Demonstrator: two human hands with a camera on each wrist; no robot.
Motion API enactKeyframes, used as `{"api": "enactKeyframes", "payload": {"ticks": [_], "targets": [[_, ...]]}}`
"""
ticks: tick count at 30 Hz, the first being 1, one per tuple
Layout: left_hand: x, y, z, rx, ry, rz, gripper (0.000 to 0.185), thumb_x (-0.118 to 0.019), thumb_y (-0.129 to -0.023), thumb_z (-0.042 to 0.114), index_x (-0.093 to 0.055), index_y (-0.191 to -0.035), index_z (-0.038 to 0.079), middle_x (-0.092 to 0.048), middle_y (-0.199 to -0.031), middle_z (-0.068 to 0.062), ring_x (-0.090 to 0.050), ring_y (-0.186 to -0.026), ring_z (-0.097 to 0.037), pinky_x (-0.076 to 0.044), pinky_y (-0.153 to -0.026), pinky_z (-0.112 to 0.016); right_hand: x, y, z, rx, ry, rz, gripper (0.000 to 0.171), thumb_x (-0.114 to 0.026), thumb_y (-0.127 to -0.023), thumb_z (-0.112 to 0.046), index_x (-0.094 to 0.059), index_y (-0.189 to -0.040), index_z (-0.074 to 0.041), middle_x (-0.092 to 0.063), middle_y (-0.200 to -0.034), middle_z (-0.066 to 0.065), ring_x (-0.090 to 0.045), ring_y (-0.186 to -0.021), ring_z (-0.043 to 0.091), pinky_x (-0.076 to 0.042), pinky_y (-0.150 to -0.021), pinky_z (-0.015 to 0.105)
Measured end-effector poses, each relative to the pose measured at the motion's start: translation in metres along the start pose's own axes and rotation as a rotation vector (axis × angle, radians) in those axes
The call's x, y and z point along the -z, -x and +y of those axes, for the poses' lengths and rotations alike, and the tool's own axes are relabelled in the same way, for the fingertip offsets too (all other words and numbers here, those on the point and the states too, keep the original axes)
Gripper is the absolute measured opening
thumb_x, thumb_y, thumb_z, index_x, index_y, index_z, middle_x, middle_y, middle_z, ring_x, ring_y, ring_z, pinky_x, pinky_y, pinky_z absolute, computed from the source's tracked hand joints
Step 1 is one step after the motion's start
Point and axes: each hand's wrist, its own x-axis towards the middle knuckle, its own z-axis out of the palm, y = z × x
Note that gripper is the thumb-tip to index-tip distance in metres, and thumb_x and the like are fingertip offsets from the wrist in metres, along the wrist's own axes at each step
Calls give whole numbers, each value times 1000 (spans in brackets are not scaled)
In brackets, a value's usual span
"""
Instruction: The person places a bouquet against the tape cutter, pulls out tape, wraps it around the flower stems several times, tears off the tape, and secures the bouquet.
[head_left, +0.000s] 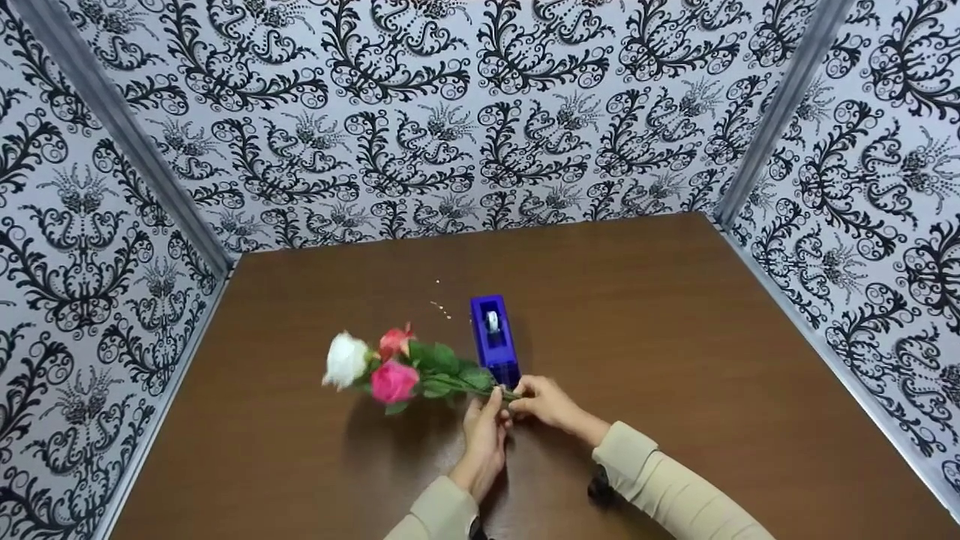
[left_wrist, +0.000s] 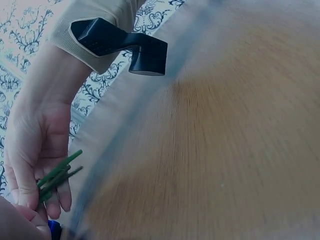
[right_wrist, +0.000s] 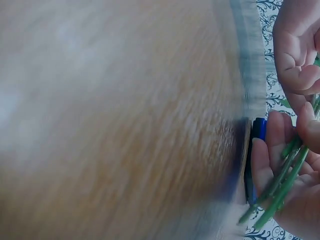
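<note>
Three artificial roses on green plastic stems (head_left: 420, 375), one white, one deep pink and one coral, are held as a bunch low over the brown wooden desk (head_left: 675, 337), blooms pointing toward nine o'clock. Nearest the person, both beige sleeves reach in from six o'clock. The left hand (head_left: 484, 435) has its grip closed around the bare stem ends (left_wrist: 56, 175), thumb on top, which keeps the three stalks pressed together. The right hand (head_left: 544, 401) meets it from three o'clock, its grip pinching the same stems (right_wrist: 280, 185) just beside the left fingers (whether anything else lies between those fingertips I cannot tell). Holding at the tails leaves the leafy part free. Touching or just behind the hands, at twelve o'clock, stands a blue plastic tape dispenser (head_left: 495, 337) with its roll showing. Beyond, black-and-white patterned walls (head_left: 450, 112) enclose the desk.
</note>
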Motion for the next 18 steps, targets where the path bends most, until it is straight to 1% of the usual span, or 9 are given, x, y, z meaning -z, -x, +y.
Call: {"api": "enactKeyframes", "payload": {"ticks": [3,5,8,11,13,15,18], "targets": [[1,-1,1,6,2,11,11,-53,-93,17,-54,-96,7,-51,-61,5,-47,-54,-2,-37,-49,-13,3,-2,0,29,42,4,12,-67,-79,-3,-56,-75,3,-63,-75,13,-55,-63,9,-48,-57,22],[1,-1,2,5,-21,18,10,-53,-93,16,-54,-96,6,-50,-61,5,-45,-53,-2,-36,-48,-13,6,-3,-1,34,46,-23,13,-67,-80,-6,-57,-79,3,-62,-74,14,-55,-62,9,-47,-57,22],[1,-1,4,-9,-68,30,11,-53,-93,15,-51,-96,5,-47,-61,5,-43,-50,-3,-34,-47,-15,13,-4,-2,10,32,-114,18,-61,-87,-14,-59,-90,4,-62,-78,15,-57,-61,12,-48,-58,26],[1,-2,7,-17,-124,46,13,-52,-92,16,-48,-95,4,-47,-61,5,-41,-48,-3,-33,-46,-17,21,-5,-4,-25,28,-230,27,-49,-95,-18,-58,-97,7,-62,-79,21,-59,-60,19,-49,-57,32],[2,-2,8,-14,-143,46,13,-53,-92,17,-47,-93,5,-47,-61,5,-41,-47,-4,-32,-46,-18,24,-5,-7,-31,25,-286,32,-41,-98,-16,-58,-95,11,-61,-76,27,-57,-56,22,-48,-54,34],[2,-3,7,-19,-146,43,14,-53,-92,18,-47,-92,6,-47,-61,5,-41,-48,-4,-32,-46,-19,26,-3,-11,-17,26,-308,34,-38,-98,-12,-55,-89,16,-57,-72,32,-52,-53,23,-45,-51,33],[3,-3,4,-40,-124,34,19,-55,-91,17,-52,-102,1,-48,-62,5,-42,-50,-4,-33,-46,-18,26,0,-21,1,18,-289,31,-39,-97,-7,-51,-84,19,-51,-70,36,-45,-51,18,-39,-50,27]]}}
